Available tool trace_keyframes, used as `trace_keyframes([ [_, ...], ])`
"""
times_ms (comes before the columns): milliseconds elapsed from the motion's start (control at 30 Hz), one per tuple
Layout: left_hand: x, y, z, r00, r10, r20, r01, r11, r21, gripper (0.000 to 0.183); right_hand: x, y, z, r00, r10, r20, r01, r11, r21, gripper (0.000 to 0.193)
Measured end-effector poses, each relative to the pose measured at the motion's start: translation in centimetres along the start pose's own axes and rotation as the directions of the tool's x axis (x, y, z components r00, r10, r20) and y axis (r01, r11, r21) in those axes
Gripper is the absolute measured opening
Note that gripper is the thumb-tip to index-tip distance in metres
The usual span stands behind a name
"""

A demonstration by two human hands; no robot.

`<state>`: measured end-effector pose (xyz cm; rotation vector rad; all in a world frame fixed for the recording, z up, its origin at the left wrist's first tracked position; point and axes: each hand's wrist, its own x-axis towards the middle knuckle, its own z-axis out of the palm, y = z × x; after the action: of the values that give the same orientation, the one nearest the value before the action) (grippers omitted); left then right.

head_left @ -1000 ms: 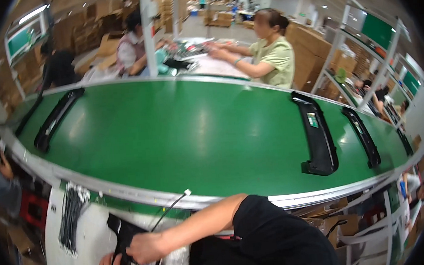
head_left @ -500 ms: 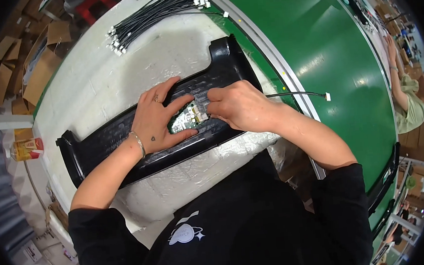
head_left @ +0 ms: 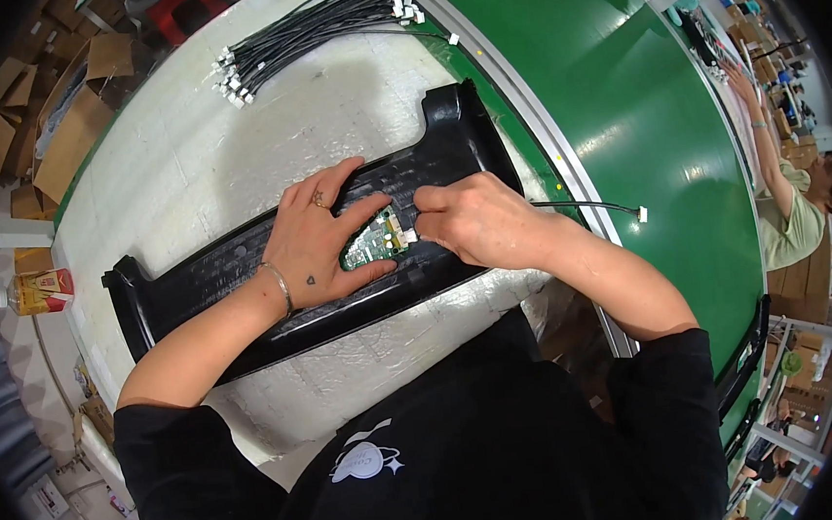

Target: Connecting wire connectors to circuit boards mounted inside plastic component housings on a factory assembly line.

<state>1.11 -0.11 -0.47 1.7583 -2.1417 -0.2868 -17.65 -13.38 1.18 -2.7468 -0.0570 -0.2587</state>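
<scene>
A long black plastic housing point(head_left: 211, 261) lies slanted across the white padded surface, a green circuit board point(head_left: 368, 248) set in its middle. My left hand point(head_left: 312, 237) rests flat on the housing with fingers spread, thumb and forefinger along two opposite sides of the board. Closed in a pinch, my right hand point(head_left: 479, 218) grips a black cable by its white connector point(head_left: 409, 235) at the board's right edge. The rest of that cable point(head_left: 588, 204) comes out behind the hand and reaches over the metal rail to a white plug point(head_left: 642, 214). The pinching fingertips are partly hidden.
A bundle of black cables point(head_left: 320, 33) with white plugs lies at the far edge of the white pad point(head_left: 184, 171). A metal rail point(head_left: 532, 114) borders a green surface point(head_left: 649, 115) on the right. A drink bottle point(head_left: 39, 292) stands left. Another person point(head_left: 790, 196) sits far right.
The view has shifted slightly. My right hand stays at the board's edge, where the white connector now shows more clearly. My left hand keeps its place around the board.
</scene>
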Motion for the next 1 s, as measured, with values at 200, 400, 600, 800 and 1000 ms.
trace_keyframes([
  [200, 0.8, -0.9, 0.3, 1.0, -0.011, 0.015, 0.012, 1.0, -0.017, 0.056, 0.8, 1.1, -0.7, 0.994, -0.03, 0.101, 0.033, 0.999, -0.027, 0.008],
  [400, 1.8, -0.4, -0.7, 1.0, 0.007, 0.021, -0.007, 1.0, 0.022, 0.055, 1.2, 1.1, -1.6, 0.992, -0.074, 0.104, 0.077, 0.997, -0.02, 0.012],
  [600, 1.1, -0.1, 0.1, 0.999, 0.002, 0.035, -0.003, 0.999, 0.04, 0.059, 1.1, 2.1, 0.3, 0.985, -0.155, 0.076, 0.159, 0.986, -0.05, 0.007],
  [800, 1.0, -0.5, -2.2, 0.983, -0.025, 0.18, 0.059, 0.98, -0.188, 0.061, -0.8, -3.6, -1.7, 0.997, -0.053, -0.048, 0.06, 0.982, 0.178, 0.033],
  [1000, 2.3, 3.6, -10.0, 0.891, -0.097, 0.443, -0.092, 0.918, 0.386, 0.065, -3.5, -1.8, 1.5, 0.958, -0.112, -0.263, 0.109, 0.994, -0.025, 0.024],
])
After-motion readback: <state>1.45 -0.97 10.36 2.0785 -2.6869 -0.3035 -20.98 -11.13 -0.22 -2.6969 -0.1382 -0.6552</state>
